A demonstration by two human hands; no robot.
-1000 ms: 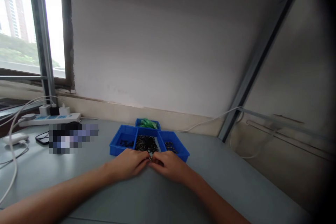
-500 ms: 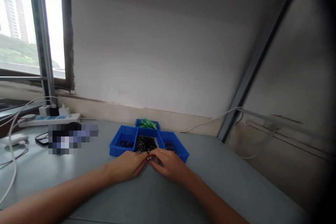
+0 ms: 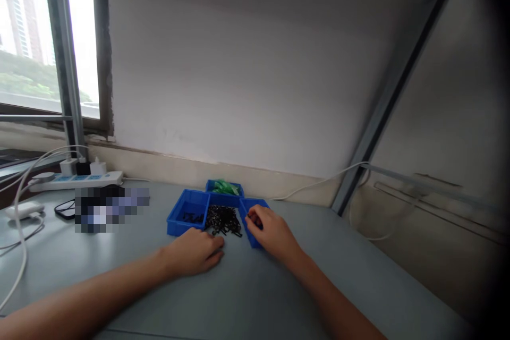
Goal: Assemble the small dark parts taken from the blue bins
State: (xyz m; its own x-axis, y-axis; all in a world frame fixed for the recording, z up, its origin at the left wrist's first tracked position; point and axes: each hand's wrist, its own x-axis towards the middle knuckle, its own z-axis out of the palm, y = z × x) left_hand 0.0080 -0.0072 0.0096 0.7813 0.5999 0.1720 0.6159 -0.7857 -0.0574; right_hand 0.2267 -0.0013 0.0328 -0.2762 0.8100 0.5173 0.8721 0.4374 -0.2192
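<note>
My left hand point(image 3: 195, 251) rests on the table in front of the pile, fingers bent and thumb a little apart from the index finger; nothing shows between them. Just beyond it lies a heap of small black pieces point(image 3: 223, 219), some with shiny glints. My right hand point(image 3: 274, 231) is over the right blue bin point(image 3: 250, 231), its fingers curled together near the thumb. Whatever is in those fingertips is hidden, and the hand covers most of that bin's contents. To the left stands another blue bin point(image 3: 177, 227) with a few dark pieces point(image 3: 192, 218) at its bottom.
Behind the heap, a small blue bin point(image 3: 207, 187) holds green plastic point(image 3: 226, 187). At the left are a white power strip point(image 3: 101, 179) with plugs, loose white cables point(image 3: 16, 223), glasses point(image 3: 64, 209) and a blurred-out item. A metal post point(image 3: 358, 162) rises at the right.
My hands have parted. The right hand moved from beside the left, where a small shiny piece showed between the fingers, rightward to the right bin. My left hand stayed nearly still.
</note>
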